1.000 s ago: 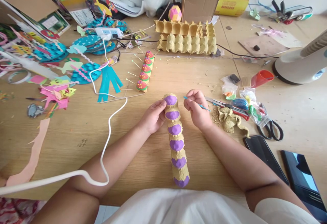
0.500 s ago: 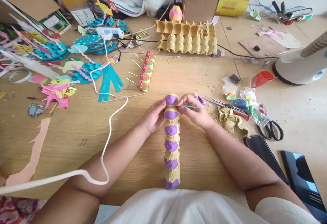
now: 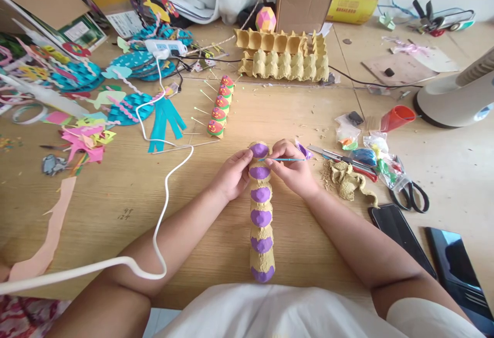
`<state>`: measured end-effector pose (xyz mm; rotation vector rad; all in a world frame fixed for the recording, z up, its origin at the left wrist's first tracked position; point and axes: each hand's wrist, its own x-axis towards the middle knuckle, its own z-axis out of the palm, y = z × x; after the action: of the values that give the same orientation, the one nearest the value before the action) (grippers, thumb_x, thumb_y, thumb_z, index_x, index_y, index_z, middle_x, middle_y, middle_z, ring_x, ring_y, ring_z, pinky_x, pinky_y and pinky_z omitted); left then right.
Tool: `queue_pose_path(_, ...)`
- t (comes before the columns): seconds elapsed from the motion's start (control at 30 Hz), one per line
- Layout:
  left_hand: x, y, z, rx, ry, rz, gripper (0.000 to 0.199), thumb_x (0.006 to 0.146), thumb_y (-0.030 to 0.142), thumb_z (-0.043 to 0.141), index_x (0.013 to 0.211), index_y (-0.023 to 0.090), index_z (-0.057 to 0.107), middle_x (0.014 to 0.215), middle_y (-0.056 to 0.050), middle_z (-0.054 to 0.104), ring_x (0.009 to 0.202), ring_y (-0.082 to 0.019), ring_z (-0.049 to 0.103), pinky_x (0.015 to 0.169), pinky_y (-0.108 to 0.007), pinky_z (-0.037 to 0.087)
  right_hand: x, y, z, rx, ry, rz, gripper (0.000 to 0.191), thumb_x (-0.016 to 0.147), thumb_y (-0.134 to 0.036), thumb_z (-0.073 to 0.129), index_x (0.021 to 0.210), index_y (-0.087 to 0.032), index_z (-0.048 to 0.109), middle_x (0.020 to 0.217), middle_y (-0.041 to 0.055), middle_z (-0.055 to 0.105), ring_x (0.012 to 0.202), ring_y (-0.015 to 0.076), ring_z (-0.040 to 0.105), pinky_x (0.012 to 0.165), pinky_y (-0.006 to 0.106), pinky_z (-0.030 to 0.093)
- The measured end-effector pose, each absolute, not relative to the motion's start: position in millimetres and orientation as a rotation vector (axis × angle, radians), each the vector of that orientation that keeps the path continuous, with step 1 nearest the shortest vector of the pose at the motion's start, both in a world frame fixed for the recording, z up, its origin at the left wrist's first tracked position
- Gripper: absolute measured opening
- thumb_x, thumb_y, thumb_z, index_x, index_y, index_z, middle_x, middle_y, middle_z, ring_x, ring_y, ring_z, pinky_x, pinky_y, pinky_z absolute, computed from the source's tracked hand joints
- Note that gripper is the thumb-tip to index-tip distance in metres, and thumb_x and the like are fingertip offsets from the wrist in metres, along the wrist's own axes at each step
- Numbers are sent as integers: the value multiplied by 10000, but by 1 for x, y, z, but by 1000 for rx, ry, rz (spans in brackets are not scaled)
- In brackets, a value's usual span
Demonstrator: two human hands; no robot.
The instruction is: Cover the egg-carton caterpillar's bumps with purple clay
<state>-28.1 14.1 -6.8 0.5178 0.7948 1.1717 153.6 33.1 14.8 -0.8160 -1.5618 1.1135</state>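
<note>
An egg carton strip (image 3: 264, 231) lies lengthwise before me on the table, its bumps capped with purple clay. My left hand (image 3: 235, 172) is closed on the strip's far end from the left side. Between the pinched fingers of my right hand (image 3: 292, 168) is a thin blue stick (image 3: 283, 159), its tip at the gap below the farthest purple cap. Purple clay in a wrapper (image 3: 303, 149) lies just beyond my right hand. Farther off stands a finished-looking strip (image 3: 219, 114) with red and green caps, faces and thin pins.
Right of me lie a utility knife (image 3: 339, 159), torn carton scraps (image 3: 347, 181), scissors (image 3: 411, 196), clay bags (image 3: 365, 157), a red cup (image 3: 399, 117) and a phone (image 3: 401, 235). A white cable (image 3: 166, 194) crosses at left. Egg cartons (image 3: 289, 65) stand at the back.
The blue stick has shifted left, its tip now over the gap between the two farthest caps. The strip's near end has swung slightly right; my left hand keeps its hold.
</note>
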Motion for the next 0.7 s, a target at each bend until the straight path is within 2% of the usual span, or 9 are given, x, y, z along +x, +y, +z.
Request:
queue_pose_path(0.13, -27, 13, -10, 536, 790, 1178, 343, 795, 430, 916, 949, 162, 767, 921, -43, 786, 745, -135, 710, 672, -232, 544, 149, 31, 13, -832, -1561, 1049, 293, 873, -471, 851, 782, -243, 690, 835, 18, 589, 815, 190, 566, 772, 362, 466)
queue_pose_path(0.33, -27, 13, -10, 552, 768, 1158, 357, 786, 445, 921, 955, 167, 773, 906, -39, 780, 731, -137, 704, 676, -240, 557, 147, 30, 8, -955, -1558, 983, 294, 904, -485, 797, 800, -250, 655, 849, 20, 586, 810, 197, 536, 762, 370, 450)
queue_pose_path(0.7, -28, 13, -11, 544, 774, 1163, 338, 806, 434, 908, 962, 164, 778, 867, -32, 767, 685, -128, 680, 639, -240, 530, 144, 28, 8, -953, -1473, 1089, 353, 882, -480, 809, 766, -242, 577, 845, 7, 538, 821, 186, 517, 782, 352, 451)
